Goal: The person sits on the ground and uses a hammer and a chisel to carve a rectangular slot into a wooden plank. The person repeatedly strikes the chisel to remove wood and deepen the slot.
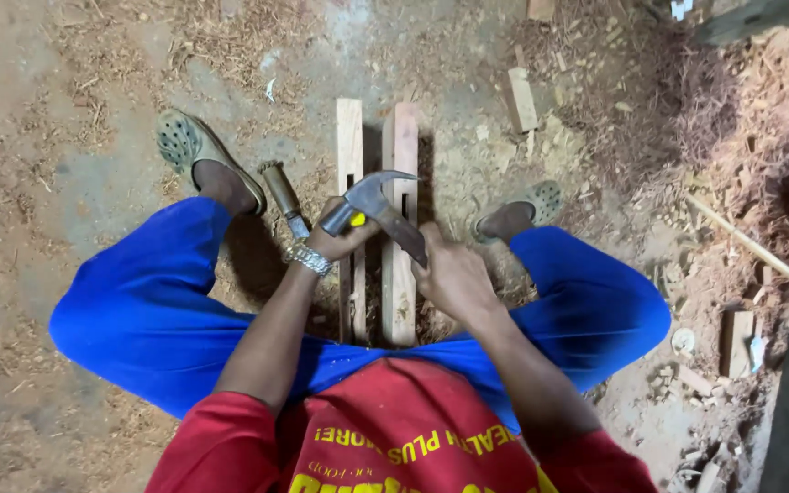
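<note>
Two pale wooden bars lie side by side on the dirt between my legs: the left bar (350, 137) and the right bar (405, 137), each with a long slot cut in it. My left hand (340, 239), with a metal watch on its wrist, grips a tool with a black-and-yellow handle (355, 219), which looks like a chisel, over the left bar. Its blade is hidden. My right hand (454, 274) holds the dark handle of a claw hammer (372, 194). The hammer's head sits at the top of the yellow-handled tool.
A second chisel with a wooden handle (282, 196) lies beside my left foot (195, 155). My right foot (524, 208) rests right of the bars. Sawdust, shavings and wood offcuts (522, 99) litter the ground. A thin stick (741, 239) lies at the right.
</note>
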